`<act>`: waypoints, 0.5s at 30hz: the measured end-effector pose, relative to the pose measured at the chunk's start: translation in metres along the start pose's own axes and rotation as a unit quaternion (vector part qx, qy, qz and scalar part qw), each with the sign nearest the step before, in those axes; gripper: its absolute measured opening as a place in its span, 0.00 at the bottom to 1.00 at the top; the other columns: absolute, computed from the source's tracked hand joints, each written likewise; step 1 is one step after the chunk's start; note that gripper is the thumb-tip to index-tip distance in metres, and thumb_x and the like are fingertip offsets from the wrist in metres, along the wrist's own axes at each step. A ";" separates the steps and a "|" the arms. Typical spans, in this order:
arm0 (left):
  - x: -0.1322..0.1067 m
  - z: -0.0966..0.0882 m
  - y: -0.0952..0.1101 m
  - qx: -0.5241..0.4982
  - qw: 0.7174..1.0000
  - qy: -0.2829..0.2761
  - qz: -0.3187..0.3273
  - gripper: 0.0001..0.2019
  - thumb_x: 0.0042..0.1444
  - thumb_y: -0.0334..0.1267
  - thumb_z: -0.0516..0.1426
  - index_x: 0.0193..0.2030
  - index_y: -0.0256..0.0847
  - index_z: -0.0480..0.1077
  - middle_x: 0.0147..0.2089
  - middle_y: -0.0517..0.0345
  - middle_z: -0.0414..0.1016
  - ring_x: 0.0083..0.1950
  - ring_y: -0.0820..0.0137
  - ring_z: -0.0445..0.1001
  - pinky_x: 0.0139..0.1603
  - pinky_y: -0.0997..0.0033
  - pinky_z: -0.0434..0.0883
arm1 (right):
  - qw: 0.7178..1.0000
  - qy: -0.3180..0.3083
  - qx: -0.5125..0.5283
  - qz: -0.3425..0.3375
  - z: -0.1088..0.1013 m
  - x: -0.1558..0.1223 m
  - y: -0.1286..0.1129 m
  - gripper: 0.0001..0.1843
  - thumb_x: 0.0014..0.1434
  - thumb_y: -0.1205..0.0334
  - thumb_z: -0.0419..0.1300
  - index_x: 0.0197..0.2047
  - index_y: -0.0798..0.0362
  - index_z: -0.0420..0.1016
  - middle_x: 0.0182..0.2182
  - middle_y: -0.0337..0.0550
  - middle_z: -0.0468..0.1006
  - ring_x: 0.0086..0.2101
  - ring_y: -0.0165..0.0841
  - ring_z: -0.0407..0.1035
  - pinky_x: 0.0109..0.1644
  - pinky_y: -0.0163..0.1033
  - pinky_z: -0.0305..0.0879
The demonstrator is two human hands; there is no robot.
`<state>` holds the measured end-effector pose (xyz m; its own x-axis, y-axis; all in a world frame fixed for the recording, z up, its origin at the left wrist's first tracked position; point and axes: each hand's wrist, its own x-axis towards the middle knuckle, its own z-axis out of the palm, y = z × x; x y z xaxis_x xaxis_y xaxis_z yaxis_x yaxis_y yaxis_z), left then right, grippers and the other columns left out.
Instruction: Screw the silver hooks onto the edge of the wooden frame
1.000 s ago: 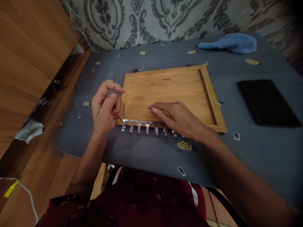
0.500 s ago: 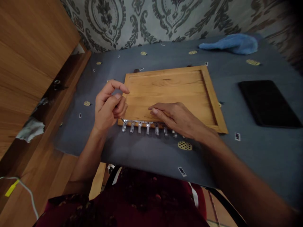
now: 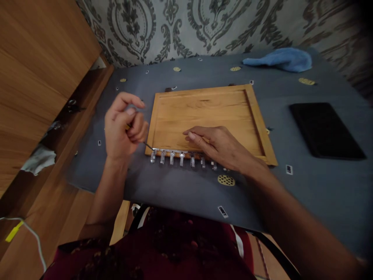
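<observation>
My left hand (image 3: 124, 126) is closed around a screwdriver (image 3: 148, 146). A bit of yellow shows between the fingers, and the thin dark shaft slants down to the left end of a metal hook rail (image 3: 172, 156). This rail, with several silver hooks, lies along the near edge of a framed wooden board (image 3: 204, 112). Over the right part of the rail my right hand (image 3: 217, 146) rests on the board, fingers stretched out and thumb alongside. It covers some of the hooks behind it.
A blue cloth (image 3: 284, 60) lies at the back right of the cloth-covered table (image 3: 180, 194). To the right of the board is a black flat case or tablet (image 3: 326, 130). At the left stands a wooden cabinet (image 3: 43, 50) with a shelf holding small items.
My left hand has shifted left and tilted back, so more of the screwdriver's shaft shows. The tip stays at the rail's left end. My right hand has hardly moved.
</observation>
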<state>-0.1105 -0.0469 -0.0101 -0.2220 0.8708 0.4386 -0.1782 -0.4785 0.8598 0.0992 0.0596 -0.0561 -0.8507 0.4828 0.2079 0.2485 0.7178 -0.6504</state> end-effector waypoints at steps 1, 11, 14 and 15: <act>0.001 -0.001 0.005 -0.006 1.000 0.003 0.019 0.04 0.59 0.32 0.56 0.35 0.40 0.73 0.15 0.72 0.44 0.12 0.82 0.38 0.10 0.84 0.47 | 1.000 0.006 0.005 -0.001 0.000 0.000 0.000 0.24 0.71 0.48 0.46 0.44 0.55 0.78 0.33 0.46 0.81 0.33 0.35 0.74 0.36 0.39 0.64; -0.005 0.034 -0.001 -0.010 0.999 0.026 0.035 0.07 0.62 0.33 0.55 0.35 0.40 0.74 0.15 0.71 0.45 0.13 0.82 0.38 0.12 0.82 0.45 | 0.996 0.075 0.053 0.016 -0.010 -0.009 -0.001 0.21 0.69 0.49 0.49 0.44 0.51 0.79 0.36 0.47 0.84 0.39 0.38 0.79 0.39 0.40 0.71; -0.006 0.041 -0.012 -0.005 1.000 0.015 0.007 0.06 0.62 0.34 0.56 0.35 0.41 0.74 0.15 0.70 0.47 0.13 0.82 0.40 0.13 0.81 0.45 | 0.990 0.121 0.068 0.038 -0.008 -0.014 0.008 0.19 0.68 0.48 0.51 0.44 0.50 0.79 0.36 0.46 0.84 0.40 0.39 0.79 0.43 0.43 0.72; -0.006 0.042 -0.014 -0.003 1.000 0.011 -0.003 0.05 0.62 0.34 0.56 0.35 0.41 0.73 0.15 0.70 0.47 0.13 0.82 0.41 0.13 0.81 0.46 | 0.988 0.135 0.069 0.042 -0.007 -0.015 0.011 0.19 0.68 0.48 0.51 0.44 0.50 0.79 0.36 0.46 0.84 0.40 0.39 0.79 0.43 0.43 0.73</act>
<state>-0.0663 -0.0403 -0.0136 -0.2414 0.8710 0.4278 -0.1848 -0.4741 0.8609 0.1183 0.0634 -0.0610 -0.6710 0.6669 0.3241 0.2308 0.6032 -0.7634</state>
